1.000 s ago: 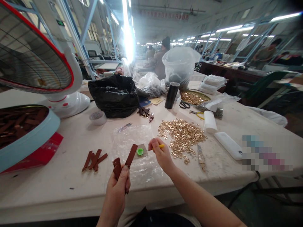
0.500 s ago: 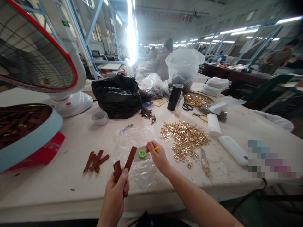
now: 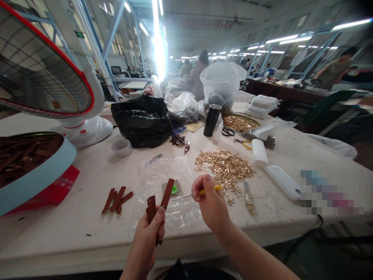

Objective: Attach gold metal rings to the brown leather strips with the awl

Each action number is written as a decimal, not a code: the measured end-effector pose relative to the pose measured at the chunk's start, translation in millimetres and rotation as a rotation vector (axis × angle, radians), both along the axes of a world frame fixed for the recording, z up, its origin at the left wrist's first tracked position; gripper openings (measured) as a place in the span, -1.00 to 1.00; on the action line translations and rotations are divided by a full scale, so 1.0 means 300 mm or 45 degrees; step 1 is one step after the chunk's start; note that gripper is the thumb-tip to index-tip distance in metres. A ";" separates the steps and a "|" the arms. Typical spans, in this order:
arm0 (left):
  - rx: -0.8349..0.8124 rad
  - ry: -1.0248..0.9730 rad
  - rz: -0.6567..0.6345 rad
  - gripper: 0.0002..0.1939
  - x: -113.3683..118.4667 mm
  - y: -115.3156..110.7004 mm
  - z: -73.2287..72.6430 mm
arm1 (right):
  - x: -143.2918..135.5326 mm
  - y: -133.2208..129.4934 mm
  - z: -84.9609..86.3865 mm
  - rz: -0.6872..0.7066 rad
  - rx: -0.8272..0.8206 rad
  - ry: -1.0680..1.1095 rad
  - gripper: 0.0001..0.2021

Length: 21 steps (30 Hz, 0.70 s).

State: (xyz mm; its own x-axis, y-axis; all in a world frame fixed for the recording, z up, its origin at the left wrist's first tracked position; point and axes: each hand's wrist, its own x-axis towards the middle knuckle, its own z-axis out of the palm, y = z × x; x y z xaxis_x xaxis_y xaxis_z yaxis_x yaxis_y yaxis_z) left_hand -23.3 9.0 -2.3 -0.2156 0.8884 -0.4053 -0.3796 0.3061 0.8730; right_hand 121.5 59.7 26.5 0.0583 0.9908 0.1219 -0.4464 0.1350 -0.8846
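Several brown leather strips are held in my left hand [image 3: 148, 235], its fingers closed around them. One leather strip [image 3: 167, 193] sticks up from thumb and finger, partly covering a green round cap [image 3: 174, 189] on a small grey plate [image 3: 178, 187]. Closed around a thin tool with a yellow handle [image 3: 214, 189], my right hand [image 3: 214, 206] is over the table right of the cap. The tool's slim shaft points left toward the plate; its tip is too fine to make out. A clear plastic sheet [image 3: 180, 217] lies beneath. More brown strips [image 3: 117, 199] lie in a small pile to the left.
Gold metal rings [image 3: 223, 163] lie heaped beyond my right hand. A blue-rimmed tin [image 3: 43, 179] of brown strips and a fan [image 3: 84, 128] stand at left. Further back are a black bag [image 3: 142, 124], a black cylinder [image 3: 212, 120] and scissors [image 3: 227, 132].
My right hand has moved right and slightly down, away from the green cap, with the yellow-handled tool. My left hand has shifted a little right, bringing the upright strip in front of the cap.
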 end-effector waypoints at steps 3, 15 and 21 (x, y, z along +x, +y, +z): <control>-0.011 -0.002 -0.021 -0.60 0.008 -0.012 0.019 | -0.009 -0.028 0.017 0.041 0.000 0.035 -0.63; 0.006 -0.002 0.024 -0.60 0.024 -0.045 0.060 | -0.034 -0.049 0.000 0.088 0.037 -0.061 -0.60; -0.020 -0.075 0.016 -0.63 0.019 -0.043 0.055 | 0.019 -0.060 0.022 -0.087 0.125 -0.052 -0.62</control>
